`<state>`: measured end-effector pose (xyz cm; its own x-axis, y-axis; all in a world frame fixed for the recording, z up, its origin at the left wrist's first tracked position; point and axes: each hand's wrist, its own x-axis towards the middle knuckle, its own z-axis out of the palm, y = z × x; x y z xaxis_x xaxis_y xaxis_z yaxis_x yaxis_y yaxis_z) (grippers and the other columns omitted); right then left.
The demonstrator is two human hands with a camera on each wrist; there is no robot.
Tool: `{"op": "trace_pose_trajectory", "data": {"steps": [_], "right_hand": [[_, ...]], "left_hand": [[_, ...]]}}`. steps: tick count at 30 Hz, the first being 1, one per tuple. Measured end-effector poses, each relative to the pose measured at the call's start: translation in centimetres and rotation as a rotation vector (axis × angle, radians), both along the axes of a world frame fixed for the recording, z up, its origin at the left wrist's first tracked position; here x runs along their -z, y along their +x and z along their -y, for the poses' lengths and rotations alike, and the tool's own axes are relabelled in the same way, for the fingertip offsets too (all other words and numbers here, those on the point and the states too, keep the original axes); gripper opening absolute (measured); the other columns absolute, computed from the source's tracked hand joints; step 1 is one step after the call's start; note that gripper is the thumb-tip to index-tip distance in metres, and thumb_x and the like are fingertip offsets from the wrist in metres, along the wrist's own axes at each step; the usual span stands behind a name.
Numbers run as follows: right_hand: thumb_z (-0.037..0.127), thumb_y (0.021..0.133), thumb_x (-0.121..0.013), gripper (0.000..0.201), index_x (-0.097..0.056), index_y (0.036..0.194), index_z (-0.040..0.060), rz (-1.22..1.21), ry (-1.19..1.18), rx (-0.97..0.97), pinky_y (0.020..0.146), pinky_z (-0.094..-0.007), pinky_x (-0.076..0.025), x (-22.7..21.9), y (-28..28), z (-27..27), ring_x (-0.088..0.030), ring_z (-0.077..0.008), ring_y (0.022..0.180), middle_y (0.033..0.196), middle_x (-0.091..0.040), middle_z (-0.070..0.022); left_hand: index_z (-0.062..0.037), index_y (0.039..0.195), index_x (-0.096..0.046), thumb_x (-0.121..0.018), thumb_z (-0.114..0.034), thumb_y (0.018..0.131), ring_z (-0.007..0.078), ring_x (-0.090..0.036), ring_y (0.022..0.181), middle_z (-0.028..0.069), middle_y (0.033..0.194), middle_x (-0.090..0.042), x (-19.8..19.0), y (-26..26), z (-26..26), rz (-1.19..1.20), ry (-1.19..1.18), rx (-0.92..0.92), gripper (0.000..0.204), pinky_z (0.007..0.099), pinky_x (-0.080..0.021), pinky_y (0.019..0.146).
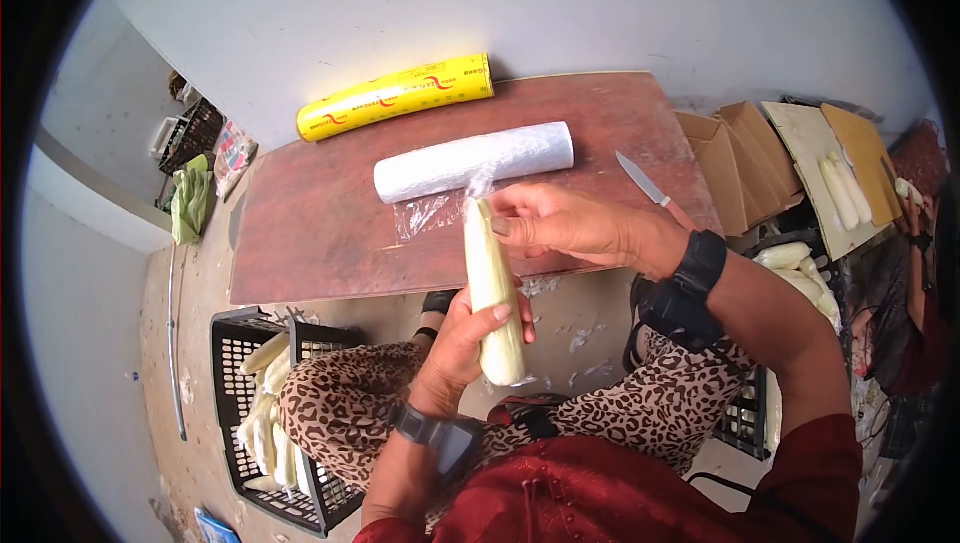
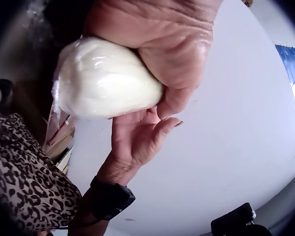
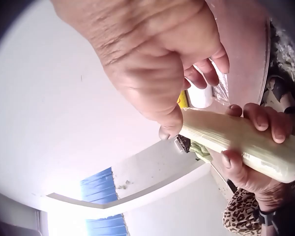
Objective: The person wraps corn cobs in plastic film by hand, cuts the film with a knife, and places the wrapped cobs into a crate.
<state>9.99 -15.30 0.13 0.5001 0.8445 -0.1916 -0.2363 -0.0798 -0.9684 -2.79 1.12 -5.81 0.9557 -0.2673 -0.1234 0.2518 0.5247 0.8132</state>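
In the head view my left hand (image 1: 463, 338) grips a pale yellow-green vegetable shoot (image 1: 492, 303) round its thick lower part, narrow end pointing away from me. Clear film wraps the shoot's rounded white base (image 2: 105, 81) in the left wrist view. My right hand (image 1: 575, 228) is at the narrow tip, its thumb against it; the right wrist view shows the right fingers (image 3: 206, 71) spread away from the thumb. Just beyond the tip lies a white roll of cling film (image 1: 475, 158), with a loose flap of film (image 1: 435, 218) on the red-brown table (image 1: 310, 233).
A yellow printed roll (image 1: 395, 96) lies by the wall. A knife (image 1: 642, 181) is on the table's right side. Black crates (image 1: 232, 373) of shoots stand at left and right. Cardboard (image 1: 740, 158) and a board with shoots are at right, near another person's arm (image 1: 917, 273).
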Motion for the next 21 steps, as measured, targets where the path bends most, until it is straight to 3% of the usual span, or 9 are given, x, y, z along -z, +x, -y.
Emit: {"op": "trace_pose_trajectory", "data": {"steps": [3,6,9,15,21], "right_hand": [[0.039,0.091,-0.062,0.059,-0.047,0.131,-0.0011,-0.199,0.062,-0.030,0.097,-0.0360,-0.041,0.6,0.5,-0.3,-0.051,-0.0196,0.112,0.127,-0.053,-0.0126],[0.033,0.094,-0.058,0.044,-0.055,0.121,-0.0014,-0.266,0.205,0.065,0.094,-0.0341,-0.042,0.8,0.6,-0.4,-0.053,-0.0190,0.109,0.119,-0.057,-0.0105],[0.029,0.095,-0.057,0.035,-0.060,0.109,-0.0021,-0.186,0.200,0.066,0.093,-0.0337,-0.043,0.8,1.1,-0.3,-0.055,-0.0196,0.106,0.111,-0.061,-0.0108],[0.026,0.096,-0.056,0.029,-0.061,0.103,-0.0015,-0.098,0.127,0.139,0.089,-0.0332,-0.044,0.7,1.1,-0.3,-0.057,-0.0191,0.101,0.105,-0.062,-0.0109],[0.028,0.095,-0.057,0.025,-0.065,0.097,0.0044,0.052,-0.061,0.215,0.073,-0.0267,-0.043,-0.2,1.1,-0.1,-0.054,-0.0113,0.084,0.094,-0.064,-0.0036]], "left_hand": [[-0.0013,0.111,-0.048,-0.068,-0.026,0.078,0.0237,-0.061,0.072,0.0125,0.085,-0.059,-0.3,-0.2,0.3,-0.022,0.033,0.044,0.046,0.0343,-0.051,0.066],[-0.0030,0.111,-0.049,-0.067,-0.020,0.081,0.0202,-0.061,0.075,0.0107,0.087,-0.061,-0.5,-0.3,0.3,-0.045,-0.015,0.107,0.038,0.0328,-0.051,0.070],[-0.0029,0.111,-0.049,-0.067,-0.020,0.081,0.0206,-0.062,0.075,0.0106,0.087,-0.061,-0.5,-0.4,0.3,-0.078,-0.032,0.141,0.039,0.0334,-0.052,0.070],[-0.0025,0.113,-0.049,-0.068,-0.021,0.081,0.0210,-0.062,0.075,0.0107,0.087,-0.061,0.0,-0.6,0.4,-0.112,-0.078,0.185,0.041,0.0331,-0.052,0.070],[-0.0026,0.116,-0.049,-0.066,-0.017,0.083,0.0193,-0.062,0.074,0.0086,0.088,-0.060,-0.1,-0.8,0.7,-0.114,0.035,0.108,0.040,0.0325,-0.052,0.070]]}}
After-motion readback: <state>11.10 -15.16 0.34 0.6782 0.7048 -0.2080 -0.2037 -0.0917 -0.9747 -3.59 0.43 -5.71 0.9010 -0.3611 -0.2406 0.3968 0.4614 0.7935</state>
